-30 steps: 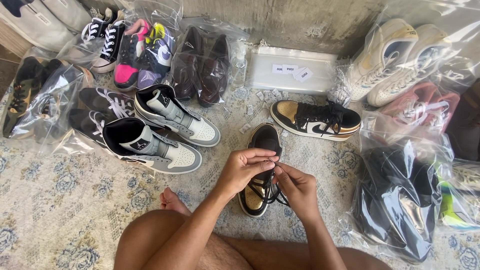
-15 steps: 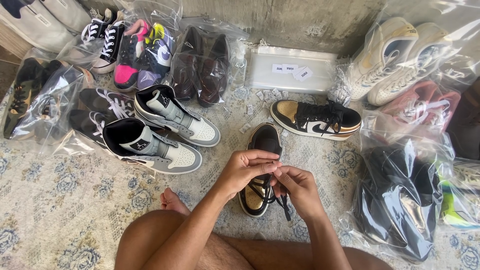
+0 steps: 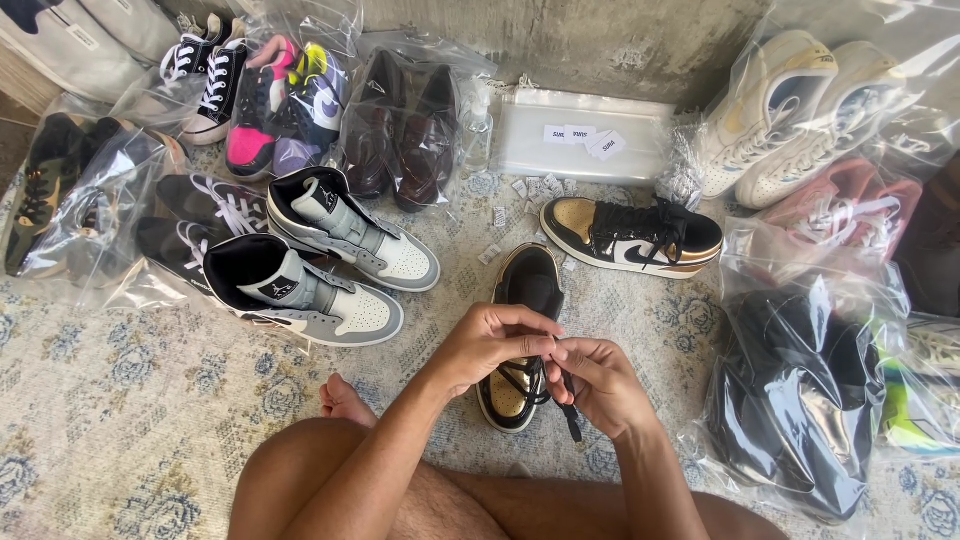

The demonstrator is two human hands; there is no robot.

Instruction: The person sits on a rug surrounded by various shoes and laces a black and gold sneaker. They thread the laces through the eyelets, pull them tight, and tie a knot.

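Observation:
A black and gold high-top sneaker (image 3: pixel 527 290) stands on the patterned rug in front of me, toe toward me. My left hand (image 3: pixel 490 345) and my right hand (image 3: pixel 598 385) meet over its lace area. Both pinch its black lace (image 3: pixel 568 412), whose loose end hangs down below my right hand. The matching sneaker (image 3: pixel 632 236) lies on its side a little farther away to the right, laced.
A grey, black and white pair of high-tops (image 3: pixel 320 265) sits to the left. Several bagged shoe pairs ring the rug: brown loafers (image 3: pixel 405 130), white sneakers (image 3: pixel 790 110), a dark bagged pair (image 3: pixel 800 390) at right. A stack of clear bags (image 3: pixel 585 135) leans against the wall. My bare knee (image 3: pixel 300 480) is below.
My hands have shifted slightly along the lace; the loose end now hangs below my right hand. The shoe has stayed in place.

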